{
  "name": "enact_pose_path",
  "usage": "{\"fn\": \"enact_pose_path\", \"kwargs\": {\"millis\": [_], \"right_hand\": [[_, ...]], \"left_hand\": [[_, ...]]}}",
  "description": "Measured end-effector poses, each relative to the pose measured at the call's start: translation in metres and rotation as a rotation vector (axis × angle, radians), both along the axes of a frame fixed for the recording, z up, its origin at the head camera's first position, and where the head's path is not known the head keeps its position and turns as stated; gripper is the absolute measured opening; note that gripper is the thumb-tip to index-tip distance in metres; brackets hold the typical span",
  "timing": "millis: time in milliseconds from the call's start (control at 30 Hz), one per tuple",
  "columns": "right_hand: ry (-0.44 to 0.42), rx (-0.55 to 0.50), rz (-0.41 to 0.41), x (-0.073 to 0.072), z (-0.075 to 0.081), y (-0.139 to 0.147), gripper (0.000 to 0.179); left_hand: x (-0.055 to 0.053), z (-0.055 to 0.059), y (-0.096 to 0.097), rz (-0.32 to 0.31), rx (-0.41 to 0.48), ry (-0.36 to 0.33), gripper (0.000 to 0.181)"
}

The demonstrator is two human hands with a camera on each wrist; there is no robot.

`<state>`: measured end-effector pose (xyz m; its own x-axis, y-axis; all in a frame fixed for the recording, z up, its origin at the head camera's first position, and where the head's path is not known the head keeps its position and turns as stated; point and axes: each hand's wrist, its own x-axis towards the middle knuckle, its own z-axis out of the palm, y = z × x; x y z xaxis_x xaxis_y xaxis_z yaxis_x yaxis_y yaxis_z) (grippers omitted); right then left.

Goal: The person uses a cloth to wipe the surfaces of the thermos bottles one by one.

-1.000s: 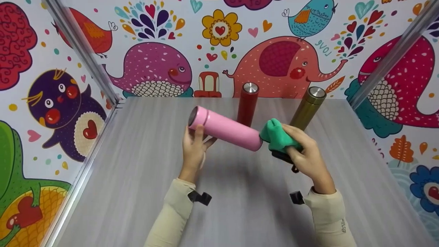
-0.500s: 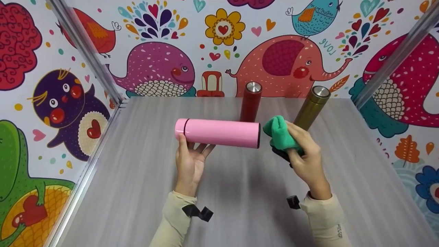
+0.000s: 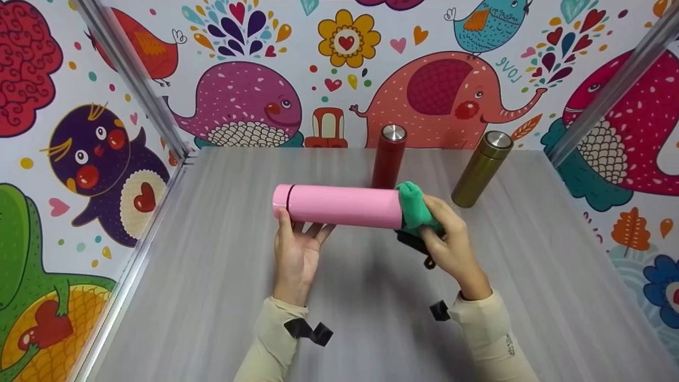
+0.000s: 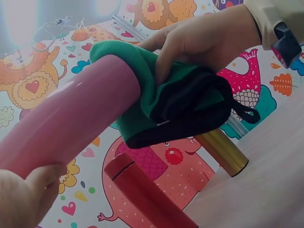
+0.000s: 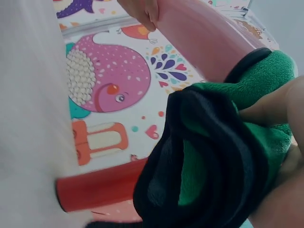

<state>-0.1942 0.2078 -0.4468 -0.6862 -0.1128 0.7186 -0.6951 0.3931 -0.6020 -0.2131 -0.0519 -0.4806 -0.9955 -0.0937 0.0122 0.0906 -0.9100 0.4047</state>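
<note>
A pink thermos flask (image 3: 345,206) lies level in the air, its capped end to the left. My left hand (image 3: 298,260) holds it near the cap, thumb in front and fingers beneath. My right hand (image 3: 453,241) grips a folded green cloth (image 3: 415,206) with black edging and a hanging loop. The cloth presses on the flask's base end, and in the left wrist view the green cloth (image 4: 137,78) covers that end. In the right wrist view the black rim of the pink flask (image 5: 213,38) shows beside the cloth.
Behind the hands, a red thermos flask (image 3: 390,156) stands upright on the grey table (image 3: 212,239). To its right stands an olive-gold thermos flask (image 3: 481,170). Walls with cartoon animal prints (image 3: 244,101) enclose the back and sides, with metal posts at the corners.
The pink flask has swung from a tilt to level, its base now facing right. My right hand has moved left, bringing the green cloth onto that base.
</note>
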Motion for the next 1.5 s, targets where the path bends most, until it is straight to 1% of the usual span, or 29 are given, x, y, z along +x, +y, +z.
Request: {"fn": "enact_pose_path", "kwargs": {"millis": [100,167,233,267,333,367,467,600,667,767,833,900,1000,1067,1133,1267,1400,1500], "right_hand": [[-0.040,-0.031,0.029,-0.001,-0.011,0.002,0.050],[-0.056,-0.035,0.045,0.002,-0.014,0.001,0.049],[-0.068,-0.031,0.058,0.009,-0.008,-0.003,0.049],[-0.066,-0.030,0.062,0.013,-0.004,-0.006,0.049],[-0.050,-0.025,0.070,0.019,-0.001,-0.008,0.050],[-0.040,-0.023,0.071,0.021,-0.001,-0.009,0.051],[0.036,-0.003,0.072,0.024,-0.003,-0.008,0.055],[0.137,0.038,0.070,0.021,-0.012,-0.006,0.054],[0.171,0.039,0.068,0.018,-0.015,-0.004,0.053],[0.204,0.020,0.064,0.017,-0.012,-0.004,0.054],[0.213,0.003,0.071,0.018,-0.004,-0.006,0.055],[0.209,-0.010,0.075,0.020,0.006,-0.008,0.057],[0.173,-0.029,0.087,0.023,0.020,-0.012,0.058],[0.132,-0.028,0.075,0.020,0.021,-0.009,0.058],[0.082,-0.017,0.057,0.015,0.014,-0.004,0.058],[0.012,0.012,0.030,0.004,-0.006,0.005,0.055],[-0.005,0.035,0.016,0.001,-0.017,0.008,0.052],[0.001,0.061,-0.002,0.001,-0.020,0.007,0.053]], "left_hand": [[-0.001,0.002,0.000,0.017,0.013,-0.020,0.056],[-0.002,0.003,-0.001,0.033,0.031,-0.024,0.056],[-0.003,0.005,-0.001,0.048,0.043,-0.012,0.055],[-0.003,0.006,-0.001,0.056,0.044,-0.005,0.056],[-0.003,0.008,-0.002,0.062,0.034,0.013,0.057],[-0.003,0.008,-0.002,0.062,0.030,0.020,0.057],[-0.004,0.009,-0.002,0.062,0.016,0.026,0.059],[-0.004,0.007,-0.002,0.071,0.023,0.025,0.061],[-0.004,0.005,-0.001,0.072,0.022,0.028,0.062],[-0.001,0.003,0.000,0.051,0.005,0.041,0.062],[0.001,0.001,0.000,0.034,-0.002,0.054,0.063],[0.003,-0.001,-0.001,0.019,-0.005,0.073,0.063],[0.007,-0.005,-0.002,0.016,0.004,0.087,0.062],[0.009,-0.004,-0.002,0.011,0.016,0.089,0.060],[0.011,-0.004,-0.001,0.010,0.028,0.080,0.059],[0.013,0.000,0.000,0.013,0.052,0.066,0.056],[0.010,0.006,0.000,0.028,0.064,0.089,0.056],[0.006,0.009,-0.002,0.035,0.068,0.122,0.056]]}}
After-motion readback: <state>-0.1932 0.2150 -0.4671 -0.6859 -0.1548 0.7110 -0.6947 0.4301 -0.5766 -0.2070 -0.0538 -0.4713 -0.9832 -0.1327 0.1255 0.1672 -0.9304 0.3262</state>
